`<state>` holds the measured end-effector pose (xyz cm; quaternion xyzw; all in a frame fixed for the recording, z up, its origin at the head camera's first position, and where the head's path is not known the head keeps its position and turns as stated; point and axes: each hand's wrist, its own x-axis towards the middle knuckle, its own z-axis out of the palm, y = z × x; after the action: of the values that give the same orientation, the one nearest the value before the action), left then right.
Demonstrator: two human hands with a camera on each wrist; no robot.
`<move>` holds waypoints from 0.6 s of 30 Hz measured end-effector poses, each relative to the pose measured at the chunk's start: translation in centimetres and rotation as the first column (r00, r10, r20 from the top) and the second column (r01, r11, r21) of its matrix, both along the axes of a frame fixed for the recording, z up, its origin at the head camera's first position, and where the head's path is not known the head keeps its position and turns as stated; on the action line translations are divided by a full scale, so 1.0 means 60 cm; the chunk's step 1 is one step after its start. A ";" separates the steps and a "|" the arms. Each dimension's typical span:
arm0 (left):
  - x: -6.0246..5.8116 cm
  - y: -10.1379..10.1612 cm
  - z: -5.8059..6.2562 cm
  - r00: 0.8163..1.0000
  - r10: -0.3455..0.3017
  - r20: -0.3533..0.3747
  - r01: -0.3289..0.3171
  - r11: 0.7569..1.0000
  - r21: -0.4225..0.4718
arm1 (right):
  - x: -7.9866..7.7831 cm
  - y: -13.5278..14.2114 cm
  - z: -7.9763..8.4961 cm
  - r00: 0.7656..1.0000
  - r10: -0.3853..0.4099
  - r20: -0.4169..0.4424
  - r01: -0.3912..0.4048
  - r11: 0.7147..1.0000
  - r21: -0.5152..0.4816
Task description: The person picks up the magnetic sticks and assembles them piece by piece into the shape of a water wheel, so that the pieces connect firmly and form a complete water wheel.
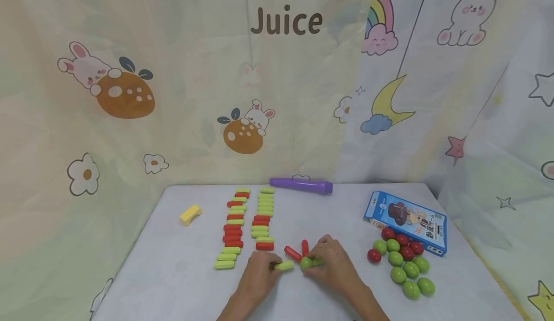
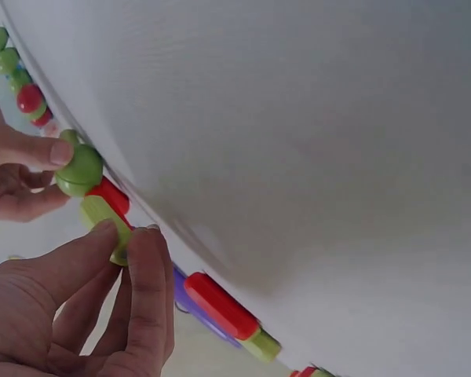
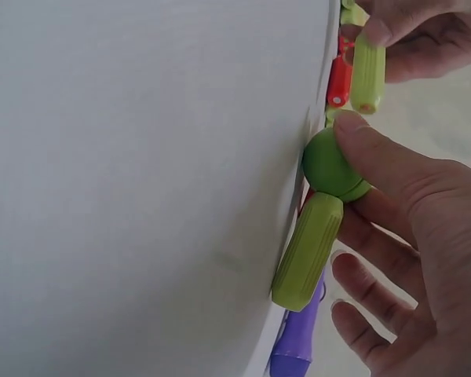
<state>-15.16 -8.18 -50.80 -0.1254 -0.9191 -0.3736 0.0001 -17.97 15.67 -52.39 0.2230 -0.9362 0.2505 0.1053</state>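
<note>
My left hand point(image 1: 257, 274) pinches a ridged light-green stick point(image 1: 284, 265) between thumb and fingertips, one end pointing toward the right hand. With thumb and fingers, my right hand point(image 1: 334, 265) grips a green ball point(image 1: 306, 263) low over the white table. A second light-green stick point(image 3: 308, 251) meets the ball, seen large in the right wrist view. Two red sticks, a left one point(image 1: 293, 253) and an upright-looking one point(image 1: 305, 247), fan out from the ball's far side in the head view. A small gap separates the left hand's stick from the ball.
Two columns of red and light-green sticks point(image 1: 232, 232) point(image 1: 260, 219) lie left of the hands. A yellow arched block point(image 1: 191, 215) sits farther left, a purple tapered tube point(image 1: 301, 185) at the back edge. On the right are red and green balls point(image 1: 396, 259) beside a blue box point(image 1: 409, 217).
</note>
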 end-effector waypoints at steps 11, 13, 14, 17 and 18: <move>-0.007 0.014 -0.006 0.999 -0.037 -0.001 0.037 0.999 -0.011 | 0.001 -0.011 0.006 1.000 -0.019 0.012 0.019 0.998 0.052; -0.007 0.005 -0.001 0.999 -0.021 0.033 0.021 1.000 0.020 | 0.002 -0.005 0.011 0.999 -0.009 0.036 0.007 0.999 0.049; -0.008 -0.002 0.002 0.999 -0.008 0.040 0.007 0.999 0.036 | 0.002 0.001 0.013 0.998 -0.001 0.058 -0.001 0.999 0.036; -0.010 -0.024 0.007 0.998 0.067 0.000 -0.067 0.997 0.040 | 0.003 0.022 0.021 0.991 0.031 0.127 -0.029 0.999 -0.016; -0.012 -0.030 0.008 0.995 0.093 -0.028 -0.092 0.995 0.027 | 0.003 0.030 0.023 0.988 0.047 0.147 -0.043 0.999 -0.033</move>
<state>-15.86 -10.00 -50.30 -0.0879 -0.9190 -0.3831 0.0323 -17.78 17.44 -51.02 0.2234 -0.9323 0.2824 0.0335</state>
